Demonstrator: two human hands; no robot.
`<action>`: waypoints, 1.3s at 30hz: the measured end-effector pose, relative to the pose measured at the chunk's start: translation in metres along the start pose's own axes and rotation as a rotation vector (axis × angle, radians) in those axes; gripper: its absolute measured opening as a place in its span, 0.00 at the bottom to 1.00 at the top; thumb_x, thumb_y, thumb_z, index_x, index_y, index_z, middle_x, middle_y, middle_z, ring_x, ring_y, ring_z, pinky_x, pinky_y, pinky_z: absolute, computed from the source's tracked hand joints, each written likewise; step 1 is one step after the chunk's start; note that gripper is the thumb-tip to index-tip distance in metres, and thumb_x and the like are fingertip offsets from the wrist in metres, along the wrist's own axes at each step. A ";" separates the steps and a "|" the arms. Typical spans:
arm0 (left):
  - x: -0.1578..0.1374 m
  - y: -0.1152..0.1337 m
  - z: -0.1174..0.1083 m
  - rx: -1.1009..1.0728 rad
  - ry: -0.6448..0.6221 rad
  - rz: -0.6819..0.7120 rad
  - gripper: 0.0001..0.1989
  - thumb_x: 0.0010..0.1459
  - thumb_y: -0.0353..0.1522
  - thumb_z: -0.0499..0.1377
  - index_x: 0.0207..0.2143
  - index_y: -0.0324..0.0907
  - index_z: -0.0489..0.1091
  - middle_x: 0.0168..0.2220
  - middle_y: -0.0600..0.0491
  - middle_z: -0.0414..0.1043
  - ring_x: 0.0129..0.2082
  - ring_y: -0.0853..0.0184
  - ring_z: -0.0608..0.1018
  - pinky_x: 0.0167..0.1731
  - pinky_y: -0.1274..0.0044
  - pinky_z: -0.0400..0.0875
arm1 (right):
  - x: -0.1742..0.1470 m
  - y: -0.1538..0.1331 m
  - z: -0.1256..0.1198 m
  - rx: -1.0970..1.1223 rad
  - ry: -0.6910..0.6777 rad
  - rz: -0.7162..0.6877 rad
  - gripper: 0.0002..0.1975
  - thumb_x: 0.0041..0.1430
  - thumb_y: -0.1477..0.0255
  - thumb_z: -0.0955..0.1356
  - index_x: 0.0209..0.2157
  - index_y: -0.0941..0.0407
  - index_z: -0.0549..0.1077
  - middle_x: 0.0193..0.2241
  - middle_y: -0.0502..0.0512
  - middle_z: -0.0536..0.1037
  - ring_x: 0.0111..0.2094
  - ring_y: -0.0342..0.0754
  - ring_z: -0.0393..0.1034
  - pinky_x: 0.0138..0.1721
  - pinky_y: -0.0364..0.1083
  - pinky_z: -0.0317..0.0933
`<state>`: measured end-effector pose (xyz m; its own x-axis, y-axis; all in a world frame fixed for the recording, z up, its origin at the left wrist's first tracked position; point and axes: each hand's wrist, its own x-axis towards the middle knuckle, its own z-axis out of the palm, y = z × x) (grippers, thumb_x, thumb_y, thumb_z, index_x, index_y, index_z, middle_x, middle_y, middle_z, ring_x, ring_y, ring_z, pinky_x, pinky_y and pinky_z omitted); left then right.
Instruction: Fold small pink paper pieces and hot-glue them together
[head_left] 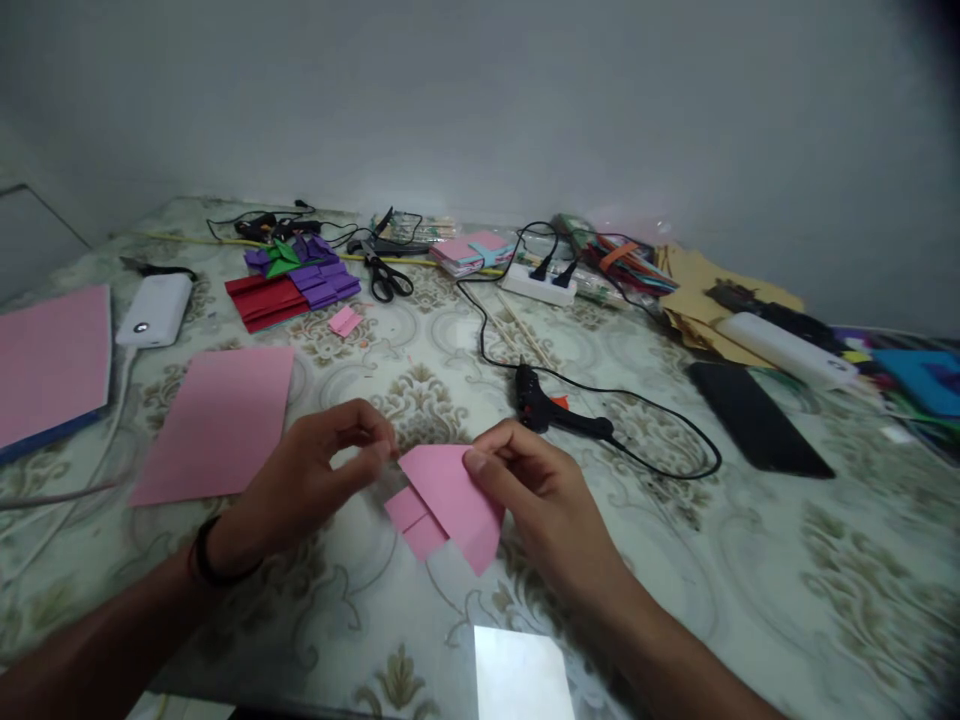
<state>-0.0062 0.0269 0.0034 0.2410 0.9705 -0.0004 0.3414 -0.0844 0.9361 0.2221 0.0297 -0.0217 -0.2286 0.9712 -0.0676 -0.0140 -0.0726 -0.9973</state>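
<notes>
Seeing a pink rectangular paper stack (52, 360) lying far left, then a white rectangular power bank (157, 308) with white cable. Next right, seeing a flat pink paper sheet (221, 420) lying on the floral-patterned bench (337, 640), with red folded paper (266, 302) and purple folded paper (330, 283) sitting farther back.

Holding left hand (315, 460), wearing a black wristband (204, 552), just beside the left corner of the folded pink paper piece (454, 490). Blurring at those fingertips; not telling whether that grip is pressing together or slightly parting. Seeing black-handled scissors (375, 265) lying well behind.

Having the folded pink paper piece between both hands, front centre, a smaller pink part poking out under its left edge. Pinching its right side between thumb and fingers of right hand (517, 465).

Seeing a black pistol-shaped glue gun (534, 408) lying just behind, then a black flat rectangular phone (757, 415) farther right.
</notes>
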 end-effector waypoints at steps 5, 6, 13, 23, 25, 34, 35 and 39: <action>0.000 -0.001 0.006 -0.132 -0.184 -0.142 0.13 0.64 0.42 0.61 0.41 0.42 0.74 0.35 0.53 0.77 0.35 0.65 0.77 0.32 0.77 0.70 | 0.000 0.006 0.009 0.076 -0.026 0.076 0.17 0.59 0.57 0.75 0.30 0.55 0.72 0.20 0.43 0.63 0.23 0.40 0.54 0.25 0.40 0.50; 0.000 -0.003 0.008 -0.136 -0.202 -0.169 0.13 0.63 0.42 0.62 0.39 0.41 0.74 0.35 0.53 0.78 0.34 0.64 0.78 0.32 0.77 0.70 | -0.001 0.006 0.011 0.079 -0.039 0.083 0.17 0.59 0.57 0.74 0.30 0.55 0.71 0.20 0.43 0.64 0.23 0.40 0.54 0.25 0.40 0.50; -0.001 -0.015 0.009 -0.029 -0.150 -0.148 0.12 0.62 0.40 0.63 0.33 0.40 0.75 0.30 0.54 0.77 0.31 0.66 0.77 0.30 0.78 0.69 | -0.002 0.004 0.012 0.083 -0.111 0.008 0.13 0.62 0.61 0.74 0.36 0.56 0.75 0.24 0.45 0.69 0.25 0.40 0.61 0.28 0.40 0.57; -0.009 -0.005 0.010 -0.007 -0.059 -0.034 0.08 0.67 0.35 0.60 0.45 0.45 0.76 0.37 0.55 0.79 0.35 0.67 0.78 0.34 0.79 0.70 | -0.007 0.003 0.004 -0.119 -0.078 -0.179 0.04 0.64 0.69 0.73 0.39 0.51 0.82 0.29 0.50 0.82 0.28 0.41 0.72 0.30 0.39 0.66; -0.011 -0.002 0.009 -0.009 -0.040 0.021 0.07 0.66 0.33 0.59 0.41 0.44 0.77 0.36 0.55 0.79 0.35 0.67 0.78 0.34 0.79 0.70 | -0.007 0.001 0.002 -0.155 -0.081 -0.257 0.06 0.63 0.73 0.72 0.38 0.50 0.83 0.30 0.50 0.83 0.28 0.42 0.74 0.30 0.40 0.67; -0.016 0.005 0.004 0.003 -0.086 0.036 0.10 0.61 0.30 0.55 0.34 0.43 0.78 0.24 0.57 0.69 0.22 0.71 0.65 0.22 0.80 0.59 | -0.008 -0.008 -0.002 -0.232 -0.172 -0.497 0.11 0.64 0.79 0.69 0.41 0.52 0.83 0.33 0.52 0.83 0.33 0.44 0.77 0.35 0.43 0.69; -0.017 0.005 0.003 -0.001 -0.095 0.046 0.10 0.62 0.31 0.55 0.35 0.43 0.78 0.24 0.57 0.69 0.22 0.71 0.65 0.22 0.80 0.59 | -0.008 -0.008 -0.002 -0.239 -0.168 -0.501 0.09 0.65 0.78 0.70 0.41 0.52 0.82 0.33 0.51 0.83 0.33 0.44 0.77 0.35 0.43 0.69; -0.018 0.005 0.005 0.030 -0.112 0.060 0.10 0.65 0.36 0.57 0.36 0.43 0.77 0.25 0.56 0.71 0.23 0.70 0.68 0.23 0.79 0.61 | -0.009 -0.007 -0.002 -0.292 -0.129 -0.491 0.06 0.64 0.78 0.72 0.38 0.53 0.82 0.31 0.50 0.83 0.32 0.42 0.76 0.35 0.42 0.69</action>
<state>-0.0047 0.0084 0.0064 0.3609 0.9325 0.0148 0.3495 -0.1500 0.9248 0.2258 0.0221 -0.0143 -0.3798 0.8384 0.3909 0.1161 0.4624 -0.8790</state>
